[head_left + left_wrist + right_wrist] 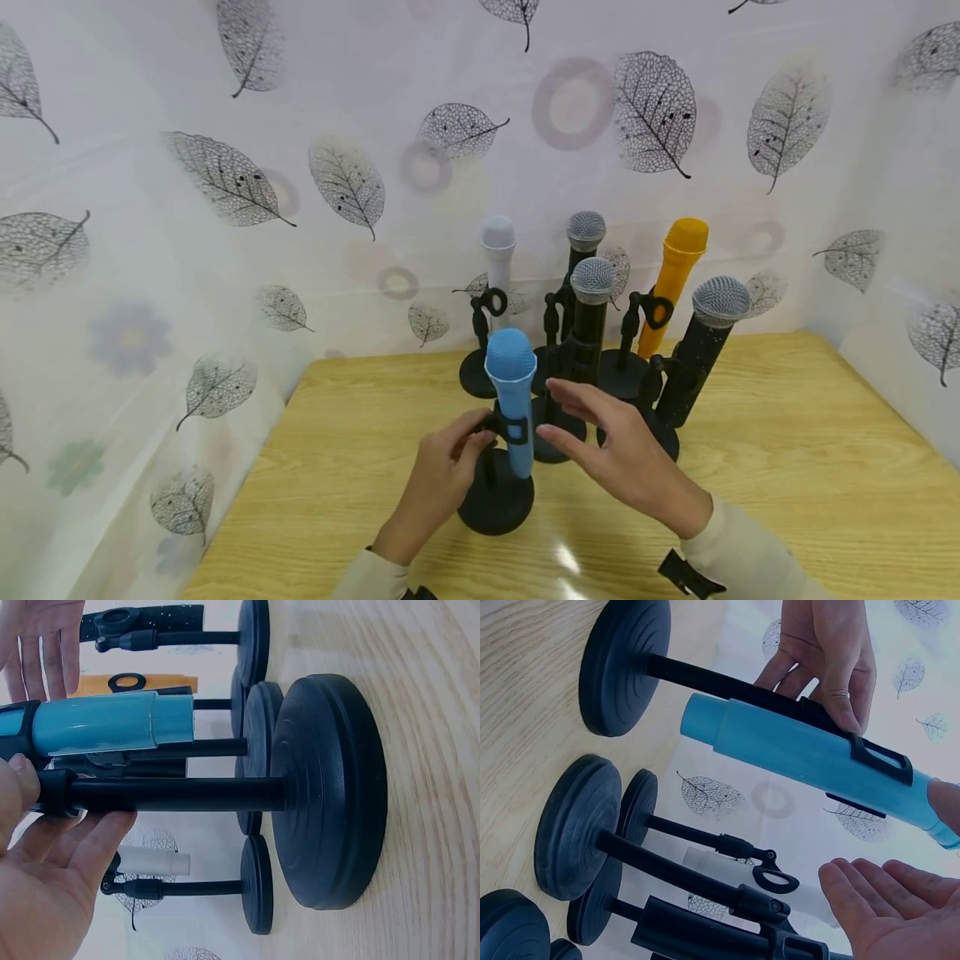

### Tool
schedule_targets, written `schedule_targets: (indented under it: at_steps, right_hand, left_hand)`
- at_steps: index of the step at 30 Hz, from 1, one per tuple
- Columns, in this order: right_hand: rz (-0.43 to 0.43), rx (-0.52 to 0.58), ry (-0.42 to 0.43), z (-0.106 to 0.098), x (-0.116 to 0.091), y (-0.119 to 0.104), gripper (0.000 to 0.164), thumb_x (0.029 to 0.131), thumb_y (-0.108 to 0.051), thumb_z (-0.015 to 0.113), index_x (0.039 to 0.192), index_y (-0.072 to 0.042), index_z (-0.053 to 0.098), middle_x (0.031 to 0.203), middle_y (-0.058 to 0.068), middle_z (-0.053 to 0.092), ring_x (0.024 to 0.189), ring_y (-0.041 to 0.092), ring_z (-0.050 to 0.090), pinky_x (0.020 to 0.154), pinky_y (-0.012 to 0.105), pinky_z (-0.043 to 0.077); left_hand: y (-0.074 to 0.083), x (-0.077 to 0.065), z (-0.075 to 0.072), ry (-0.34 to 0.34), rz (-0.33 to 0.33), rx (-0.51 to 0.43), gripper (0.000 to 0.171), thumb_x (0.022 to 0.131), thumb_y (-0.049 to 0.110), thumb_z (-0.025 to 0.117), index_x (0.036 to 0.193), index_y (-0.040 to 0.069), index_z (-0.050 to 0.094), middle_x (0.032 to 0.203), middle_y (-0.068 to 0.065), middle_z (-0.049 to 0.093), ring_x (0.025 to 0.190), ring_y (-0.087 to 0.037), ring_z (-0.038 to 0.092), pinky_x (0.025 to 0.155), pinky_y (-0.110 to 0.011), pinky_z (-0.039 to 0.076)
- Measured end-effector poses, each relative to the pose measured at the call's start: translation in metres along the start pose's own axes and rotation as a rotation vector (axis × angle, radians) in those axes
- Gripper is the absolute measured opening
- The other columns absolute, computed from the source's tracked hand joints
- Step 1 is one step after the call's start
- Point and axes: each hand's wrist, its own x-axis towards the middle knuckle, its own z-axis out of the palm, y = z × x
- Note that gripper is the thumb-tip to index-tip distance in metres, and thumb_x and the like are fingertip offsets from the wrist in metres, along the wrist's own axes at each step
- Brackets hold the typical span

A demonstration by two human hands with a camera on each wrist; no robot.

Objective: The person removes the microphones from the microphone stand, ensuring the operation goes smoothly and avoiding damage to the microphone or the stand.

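A blue microphone (513,385) sits in the black clip of a small round-based microphone stand (495,504), head up and slightly tilted. My left hand (441,472) grips the upper part of this stand just below the clip, thumb and fingers around it in the left wrist view. The stand's base (330,791) is close over or on the wooden tabletop. My right hand (626,446) is to the right of the blue microphone, fingers extended and thumb apart. In the right wrist view, its thumb overlaps the microphone's upper body (802,754), while the palm holds nothing.
Behind stand several more microphones on black stands: a white one (498,258), black ones with silver heads (589,312), and an orange one (675,275). A speckled black microphone (697,358) leans at the right. A leaf-patterned cloth (345,275) hangs behind the wooden table (337,433).
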Motion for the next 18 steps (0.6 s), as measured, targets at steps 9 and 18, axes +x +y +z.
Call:
schedule_targets:
  at_steps: [9, 18]
  right_hand:
    - [-0.004, 0.074, -0.002, 0.003, -0.001, -0.005, 0.053, 0.094, -0.024, 0.075, 0.141, -0.008, 0.056, 0.136, 0.005, 0.062, 0.120, 0.020, 0.064, 0.094, 0.033, 0.053]
    - [-0.005, 0.138, -0.030, 0.006, 0.001, -0.009, 0.050, 0.095, -0.024, 0.074, 0.141, -0.010, 0.057, 0.127, 0.002, 0.068, 0.112, 0.014, 0.067, 0.091, 0.035, 0.055]
  left_hand:
    - [0.004, -0.004, 0.007, -0.025, 0.012, -0.008, 0.029, 0.103, 0.018, 0.060, 0.130, 0.009, 0.066, 0.122, -0.004, 0.072, 0.102, -0.011, 0.071, 0.082, -0.024, 0.056]
    - [0.009, -0.003, 0.014, -0.024, 0.062, -0.017, 0.027, 0.103, 0.017, 0.060, 0.128, 0.009, 0.067, 0.118, -0.002, 0.073, 0.097, -0.011, 0.072, 0.079, -0.026, 0.058]
